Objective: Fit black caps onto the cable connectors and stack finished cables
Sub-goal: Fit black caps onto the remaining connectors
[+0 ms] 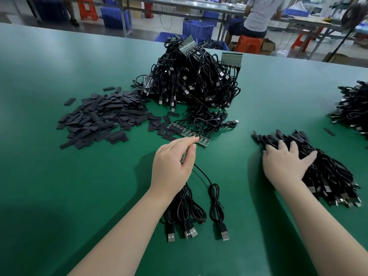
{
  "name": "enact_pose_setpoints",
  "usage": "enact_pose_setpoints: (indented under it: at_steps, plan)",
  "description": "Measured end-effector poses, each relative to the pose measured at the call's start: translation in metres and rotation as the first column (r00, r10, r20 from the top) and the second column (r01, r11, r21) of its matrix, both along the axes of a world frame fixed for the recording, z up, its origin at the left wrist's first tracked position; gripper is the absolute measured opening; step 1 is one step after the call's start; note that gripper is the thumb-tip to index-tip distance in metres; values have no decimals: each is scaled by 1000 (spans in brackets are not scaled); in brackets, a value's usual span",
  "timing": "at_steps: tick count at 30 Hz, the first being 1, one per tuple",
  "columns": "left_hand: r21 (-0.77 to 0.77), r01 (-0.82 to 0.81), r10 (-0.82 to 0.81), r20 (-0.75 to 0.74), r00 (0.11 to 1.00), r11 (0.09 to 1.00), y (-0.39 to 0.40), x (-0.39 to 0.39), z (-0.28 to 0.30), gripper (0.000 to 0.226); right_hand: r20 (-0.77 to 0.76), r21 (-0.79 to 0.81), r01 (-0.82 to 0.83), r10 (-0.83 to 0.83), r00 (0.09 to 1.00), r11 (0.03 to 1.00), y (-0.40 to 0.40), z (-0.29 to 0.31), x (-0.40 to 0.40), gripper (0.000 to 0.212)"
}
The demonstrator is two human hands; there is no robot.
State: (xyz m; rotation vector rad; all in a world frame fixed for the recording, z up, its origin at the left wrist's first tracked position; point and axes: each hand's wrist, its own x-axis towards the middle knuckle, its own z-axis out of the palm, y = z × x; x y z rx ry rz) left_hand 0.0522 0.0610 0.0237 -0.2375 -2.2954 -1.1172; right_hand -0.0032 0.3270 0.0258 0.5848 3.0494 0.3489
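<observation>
Head view of a green counter (59, 66). Left hand (172, 166): fingers curled, the grip closed on a small strip of circuit boards (184, 155) between thumb and fingertips, the index finger reaching to a longer board strip (188, 134) lying just beyond. Short black cables (185, 212) run from under this hand toward the near edge, ending in four USB plugs (224, 233) that lie flat on the counter. Right hand (286, 163): fingers spread and straight, grip open, palm pressed on the stack of finished cables (328, 176), whose capped ends point away and whose USB plugs point toward the near right. Loose black caps (103, 116) form a flat heap at left centre. Behind them rises a tall pile (191, 80) of uncapped cables with board strips attached. A further cable heap (352, 108) sits at the right edge, well apart from the stack. Background: blue bins (197, 29), orange stools (249, 43), and a seated person (258, 14) at another bench.
</observation>
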Motion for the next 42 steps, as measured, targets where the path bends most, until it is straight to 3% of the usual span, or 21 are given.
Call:
enact_pose_setpoints:
  at_steps: [5, 7, 10, 12, 14, 16, 18, 20, 22, 26, 30, 33, 42]
  plan:
    - [23, -55, 54, 29, 998, 998, -6, -3, 3, 30, -4, -53, 53, -53, 999, 997, 6, 7, -9, 37]
    - [-41, -98, 101, 77, 992, 994, -12, -7, 2, 31, -37, -43, 61, -62, 997, 997, -1, 12, -9, 33]
    - [-211, -175, 225, 238, 945, 962, -23, -14, -3, 39, -315, -78, -119, 88, 945, 990, -26, 21, 1, 27]
    - [-326, -195, 307, 340, 889, 925, -27, -17, -8, 41, -437, -205, -318, 204, 876, 926, -57, 28, 12, 29]
    - [-410, -154, 330, 403, 853, 899, -30, -20, -12, 41, -368, -414, -420, 273, 889, 808, -90, 28, 22, 35]
    - [-442, -98, 308, 433, 847, 892, -31, -21, -15, 39, -211, -579, -401, 345, 915, 710, -120, 20, 27, 45]
    - [-436, -78, 280, 420, 863, 896, -31, -22, -17, 36, -145, -638, -373, 371, 917, 673, -141, 10, 30, 49]
    - [-388, -93, 256, 393, 883, 917, -31, -23, -17, 32, -155, -596, -385, 369, 916, 704, -152, 2, 29, 44]
    - [-303, -92, 209, 384, 899, 949, -30, -23, -17, 27, -223, -612, -409, 348, 910, 677, -156, -3, 27, 35]
    - [71, -66, 37, 352, 935, 995, -31, -20, -9, 25, -454, -784, -478, 158, 877, 397, -157, -2, 30, 6]
    - [390, -41, -98, 330, 939, 920, -36, -16, 4, 49, -508, -855, -505, 10, 861, 117, -149, 2, 35, 13]
    - [507, 30, -216, 312, 925, 861, -36, -15, 7, 48, -492, -869, -494, -59, 868, -27, -145, 3, 40, 20]
    - [439, 72, -244, 347, 905, 895, -30, -12, 7, 49, -494, -867, -498, -82, 866, -32, -136, 5, 43, 18]
